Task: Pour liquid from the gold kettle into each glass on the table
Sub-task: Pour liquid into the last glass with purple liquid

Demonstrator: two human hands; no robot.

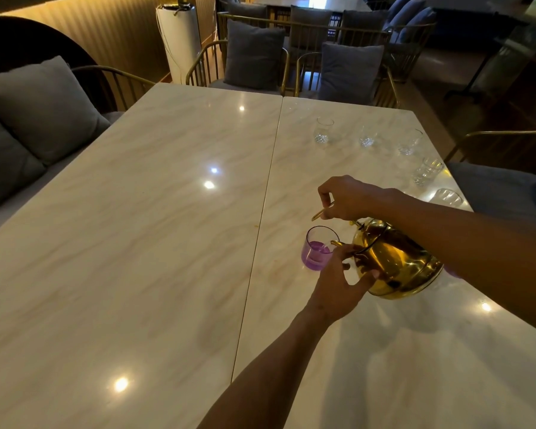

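The gold kettle (pixel 396 261) is tilted to the left above the marble table (pixel 167 212), its spout over a purple glass (pixel 317 247) that holds some liquid. My right hand (pixel 350 198) grips the kettle's thin gold handle from above. My left hand (pixel 338 283) touches the front of the kettle's body just below the spout, thumb and fingers spread against it. Several clear glasses stand in an arc at the far right: one (pixel 323 130), another (pixel 368 137), a third (pixel 410 142), one nearer (pixel 427 170), and one by the edge (pixel 447 197).
Two marble tabletops meet at a seam (pixel 260 230) running toward me. Gold-framed chairs with grey cushions (pixel 254 54) line the far side, a grey sofa cushion (pixel 41 109) sits at left, and another chair (pixel 502 187) stands at the right edge.
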